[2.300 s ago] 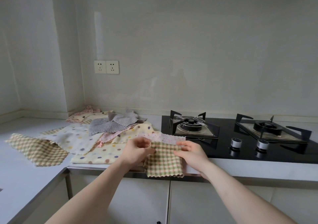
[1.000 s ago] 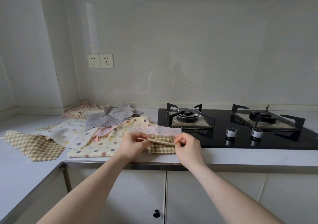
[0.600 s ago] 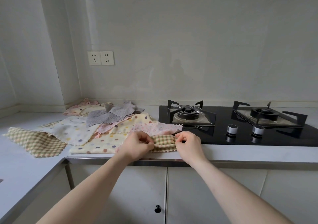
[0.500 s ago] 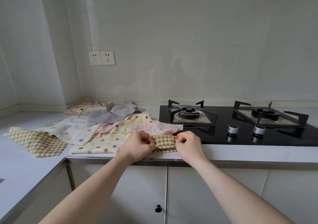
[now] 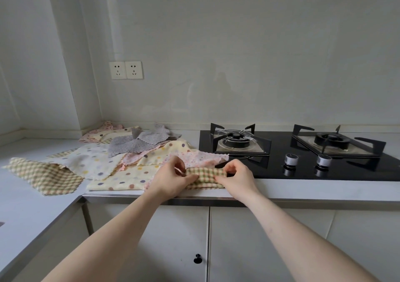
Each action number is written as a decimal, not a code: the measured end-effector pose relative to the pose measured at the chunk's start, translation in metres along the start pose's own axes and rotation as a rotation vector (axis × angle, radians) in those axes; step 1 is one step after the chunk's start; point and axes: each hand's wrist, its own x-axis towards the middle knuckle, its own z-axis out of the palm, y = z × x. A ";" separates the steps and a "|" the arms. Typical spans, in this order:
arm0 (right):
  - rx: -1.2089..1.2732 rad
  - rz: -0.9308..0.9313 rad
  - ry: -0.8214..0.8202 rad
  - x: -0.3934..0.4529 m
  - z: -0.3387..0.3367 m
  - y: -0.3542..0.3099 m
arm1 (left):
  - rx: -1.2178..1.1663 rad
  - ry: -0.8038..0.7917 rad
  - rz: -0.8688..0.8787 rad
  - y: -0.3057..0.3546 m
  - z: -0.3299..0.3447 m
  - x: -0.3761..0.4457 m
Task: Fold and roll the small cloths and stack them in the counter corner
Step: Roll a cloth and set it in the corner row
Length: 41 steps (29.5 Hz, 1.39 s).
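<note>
A small green-and-tan checked cloth [image 5: 205,175] lies folded into a narrow band at the counter's front edge. My left hand [image 5: 173,179] pinches its left end and my right hand [image 5: 237,177] pinches its right end, fingers curled over the fabric. Behind and to the left spreads a loose heap of cloths: a yellow dotted one [image 5: 127,177], a pink one [image 5: 205,159], grey ones [image 5: 138,143], a white dotted one [image 5: 91,162] and another checked one [image 5: 47,175]. More cloths [image 5: 101,131] reach into the counter corner.
A black gas hob [image 5: 303,154] with two burners and two knobs [image 5: 291,159] sits just right of my hands. The grey counter [image 5: 32,212] bends toward me on the left. Twin wall sockets [image 5: 125,70] hang above the corner. Cabinet doors [image 5: 249,238] lie below.
The checked cloth hung flat over the counter edge, then was folded upward into a narrow band. Both hands have stayed on its ends and curled tighter over it.
</note>
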 end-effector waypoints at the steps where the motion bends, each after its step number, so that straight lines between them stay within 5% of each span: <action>1: 0.015 -0.002 -0.004 0.000 -0.001 0.000 | -0.001 -0.009 0.015 0.000 0.000 0.000; 5: 0.044 -0.006 -0.066 0.002 -0.002 0.001 | 0.061 -0.060 0.060 -0.001 0.000 0.003; 19: 0.146 -0.003 -0.129 0.001 -0.005 -0.003 | -0.302 -0.037 0.044 -0.006 -0.001 0.005; 41: 0.210 -0.103 -0.207 -0.005 -0.007 0.009 | -0.178 -0.117 -0.009 0.003 -0.006 -0.004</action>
